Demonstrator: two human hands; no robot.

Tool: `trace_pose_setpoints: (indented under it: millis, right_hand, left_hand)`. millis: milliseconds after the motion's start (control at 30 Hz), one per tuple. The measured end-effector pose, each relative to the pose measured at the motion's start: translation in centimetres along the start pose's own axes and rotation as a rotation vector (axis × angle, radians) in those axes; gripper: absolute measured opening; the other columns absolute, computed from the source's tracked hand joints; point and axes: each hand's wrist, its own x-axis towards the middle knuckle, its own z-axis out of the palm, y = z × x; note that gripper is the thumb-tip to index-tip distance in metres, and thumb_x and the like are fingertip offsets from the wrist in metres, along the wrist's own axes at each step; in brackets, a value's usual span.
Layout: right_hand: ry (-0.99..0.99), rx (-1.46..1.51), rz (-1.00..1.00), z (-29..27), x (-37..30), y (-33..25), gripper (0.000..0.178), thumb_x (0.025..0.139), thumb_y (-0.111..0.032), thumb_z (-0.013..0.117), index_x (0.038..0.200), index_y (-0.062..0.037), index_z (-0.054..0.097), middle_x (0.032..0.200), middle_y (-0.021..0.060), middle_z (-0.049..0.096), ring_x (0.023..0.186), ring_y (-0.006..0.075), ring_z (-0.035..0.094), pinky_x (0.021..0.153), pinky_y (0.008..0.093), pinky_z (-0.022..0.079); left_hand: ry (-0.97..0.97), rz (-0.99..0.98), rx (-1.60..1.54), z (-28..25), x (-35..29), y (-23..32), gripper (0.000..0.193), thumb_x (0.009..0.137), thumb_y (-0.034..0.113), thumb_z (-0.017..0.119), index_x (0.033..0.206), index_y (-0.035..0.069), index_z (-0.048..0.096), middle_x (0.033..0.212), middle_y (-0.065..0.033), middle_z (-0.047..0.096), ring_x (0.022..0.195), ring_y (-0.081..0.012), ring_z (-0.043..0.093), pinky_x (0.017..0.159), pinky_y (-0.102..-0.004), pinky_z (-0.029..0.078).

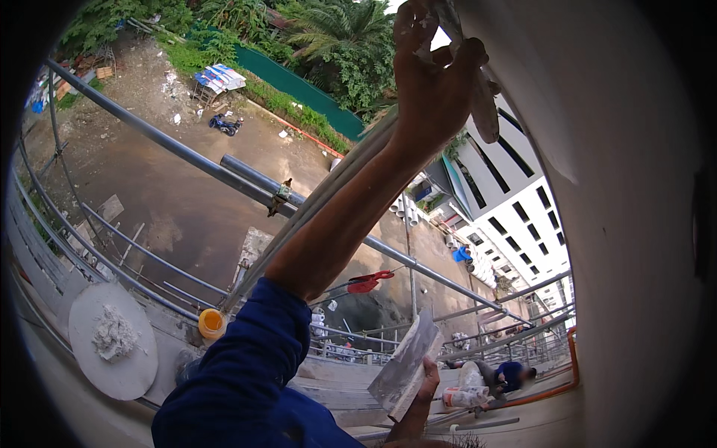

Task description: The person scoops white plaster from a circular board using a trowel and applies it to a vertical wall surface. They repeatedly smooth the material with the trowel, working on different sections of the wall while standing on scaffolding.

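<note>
Head view shows the left hand (437, 82) reaching up high, fingers closed around a small trowel (478, 97) pressed on the white wall (627, 224) — so the paste spreads flat. Lower down, the right hand (422, 396) grips a flat board (407, 366), tilted and kept close. 1 round board with a paste lump (112, 340) sits on the scaffold beside a yellow cup (211, 323).

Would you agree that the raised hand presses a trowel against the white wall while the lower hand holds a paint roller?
Not quite: in the head view, the lower hand holds a flat plaster-smeared board, not a paint roller. The raised hand does press a trowel against the white wall.
</note>
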Motion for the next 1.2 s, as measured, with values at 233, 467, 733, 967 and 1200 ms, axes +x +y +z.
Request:
trace_pose_setpoints:
  millis: [233, 467, 733, 967, 1200]
  right_hand:
    - [0.148, -0.014, -0.034, -1.5, -2.9, -1.1, 0.061, 0.089, -0.027, 0.053, 0.142, -0.0001, 0.042, 0.130, 0.0173, 0.055, 0.116, 0.0334, 0.056, 0.103, 0.0429, 0.043]
    - [0.154, -0.055, -0.012, -5.0, -0.8, -0.6, 0.062, 0.089, -0.029, 0.053, 0.143, -0.0017, 0.042, 0.131, 0.0171, 0.054, 0.117, 0.0341, 0.055, 0.104, 0.0450, 0.042]
    - [-0.087, -0.049, 0.066, -0.7, 1.5, 1.0, 0.061, 0.089, -0.028, 0.053, 0.142, -0.0012, 0.043, 0.130, 0.0170, 0.055, 0.115, 0.0338, 0.056, 0.102, 0.0446, 0.044]
    - [-0.240, -0.085, 0.076, 3.2, 1.4, 1.0, 0.055, 0.089, -0.026, 0.054, 0.136, 0.0017, 0.049, 0.122, 0.0158, 0.059, 0.112, 0.0309, 0.058, 0.099, 0.0418, 0.045]
    - [-0.060, -0.105, -0.004, -0.5, 2.6, 1.6, 0.051, 0.089, -0.025, 0.056, 0.132, 0.0012, 0.051, 0.123, 0.0150, 0.059, 0.112, 0.0300, 0.057, 0.102, 0.0415, 0.044]
  left_hand:
    - [0.005, -0.057, 0.158, 8.8, -13.6, -11.2, 0.072, 0.083, -0.007, 0.055, 0.150, -0.003, 0.030, 0.157, -0.0325, 0.006, 0.148, -0.0482, 0.004, 0.109, -0.0516, 0.037]
    - [-0.116, 0.038, 0.511, 2.9, -16.8, -7.9, 0.052, 0.091, 0.001, 0.057, 0.142, 0.001, 0.047, 0.140, -0.0226, 0.039, 0.127, -0.0317, 0.046, 0.086, -0.0360, 0.055]
    - [0.159, 0.224, 0.445, -7.8, 4.5, 9.1, 0.047, 0.090, 0.003, 0.063, 0.135, 0.000, 0.050, 0.124, -0.0112, 0.049, 0.092, -0.0119, 0.058, 0.068, -0.0242, 0.053]
    - [0.001, 0.188, 0.347, -5.6, 7.5, 13.4, 0.056, 0.096, 0.004, 0.057, 0.149, 0.006, 0.039, 0.053, 0.0053, 0.048, 0.043, -0.0026, 0.041, 0.039, -0.0221, 0.033]
    - [-0.020, 0.275, 0.421, 1.7, -7.4, -1.4, 0.050, 0.086, -0.006, 0.060, 0.133, 0.007, 0.056, 0.148, -0.0202, 0.031, 0.133, -0.0337, 0.041, 0.095, -0.0353, 0.051]
